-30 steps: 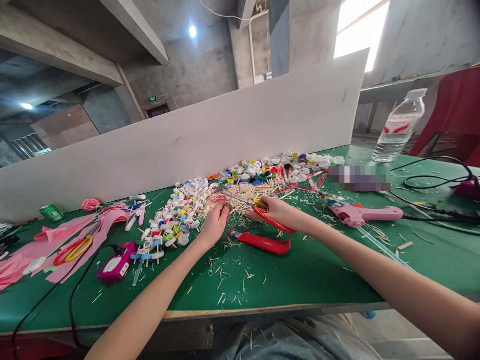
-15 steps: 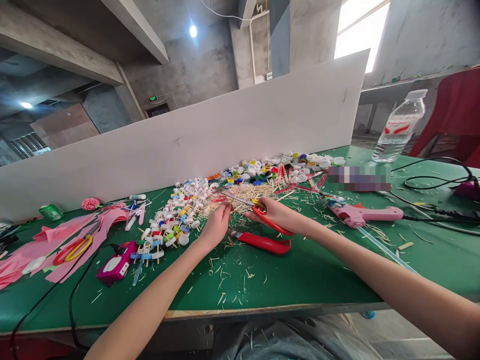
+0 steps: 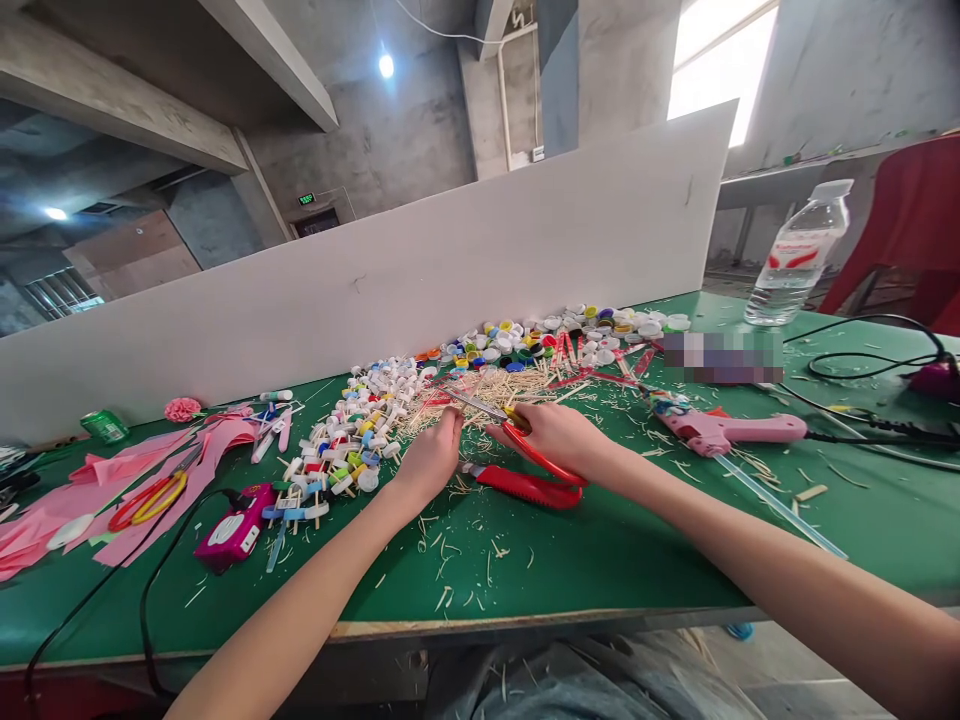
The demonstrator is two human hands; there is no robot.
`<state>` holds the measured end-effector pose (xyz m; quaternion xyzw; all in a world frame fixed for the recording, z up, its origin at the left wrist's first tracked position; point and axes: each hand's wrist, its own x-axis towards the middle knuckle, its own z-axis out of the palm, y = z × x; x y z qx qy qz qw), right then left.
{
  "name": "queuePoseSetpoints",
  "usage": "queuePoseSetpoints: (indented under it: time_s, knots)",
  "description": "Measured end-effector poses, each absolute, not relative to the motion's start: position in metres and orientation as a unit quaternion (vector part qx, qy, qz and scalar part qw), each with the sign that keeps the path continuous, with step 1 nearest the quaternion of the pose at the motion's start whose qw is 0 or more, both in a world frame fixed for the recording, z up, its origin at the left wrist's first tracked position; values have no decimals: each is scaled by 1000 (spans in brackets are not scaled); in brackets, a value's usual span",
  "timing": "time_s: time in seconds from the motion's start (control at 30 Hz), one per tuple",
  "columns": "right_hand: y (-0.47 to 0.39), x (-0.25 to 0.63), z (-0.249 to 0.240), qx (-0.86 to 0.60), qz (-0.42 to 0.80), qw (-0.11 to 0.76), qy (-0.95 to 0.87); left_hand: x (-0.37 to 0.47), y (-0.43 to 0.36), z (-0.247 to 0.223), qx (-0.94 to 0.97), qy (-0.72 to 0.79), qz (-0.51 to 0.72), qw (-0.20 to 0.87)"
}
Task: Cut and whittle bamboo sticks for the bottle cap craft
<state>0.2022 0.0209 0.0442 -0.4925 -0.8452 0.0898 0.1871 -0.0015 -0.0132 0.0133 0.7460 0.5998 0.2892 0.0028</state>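
Observation:
My right hand [image 3: 551, 435] is closed round the handles of a pair of scissors [image 3: 534, 455] with red and yellow grips, the blades pointing left. Just left of it, my left hand [image 3: 435, 450] is closed with its fingers pinched together by the blades; what it holds, if anything, is too small to name. Below both hands lies a red-handled utility knife [image 3: 529, 487] on the green table. Beyond them a pile of thin wooden sticks [image 3: 517, 388] spreads out. Bottle caps [image 3: 345, 440], some with sticks through them, lie heaped to the left.
A pink glue gun [image 3: 739, 430] with a cord lies at the right, near a water bottle [image 3: 799, 255]. At left are a magenta power socket [image 3: 236, 528], pink paper strips [image 3: 135, 470] and a green can [image 3: 105, 427]. A white board [image 3: 360, 270] stands along the back.
Both hands stay close together and shift only slightly. The right hand and the scissors have tilted a little, with the blades still beside the left fingertips.

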Motion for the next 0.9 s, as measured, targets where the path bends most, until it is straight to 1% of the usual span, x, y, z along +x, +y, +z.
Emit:
queuePoseSetpoints:
  time_s: [0.1,0.23,0.37,0.5,0.57,0.77,0.9]
  knots:
    - [20,200,45,-496,64,179,-847,1,-16,18,733,623,273,-26]
    - [20,199,45,-492,72,177,-849,1,-16,22,727,627,274,-52]
    - [19,200,42,-490,79,177,-850,-5,-14,20,744,608,274,-36]
    - [21,202,39,-468,105,193,-856,-8,-13,20,763,587,271,4]
    - [22,201,39,-467,97,192,-857,-8,-13,22,768,581,269,16]
    - [20,198,44,-477,63,181,-858,-15,-11,24,767,579,276,-1]
    - [20,197,47,-483,56,176,-856,-7,-12,20,741,588,325,-5]
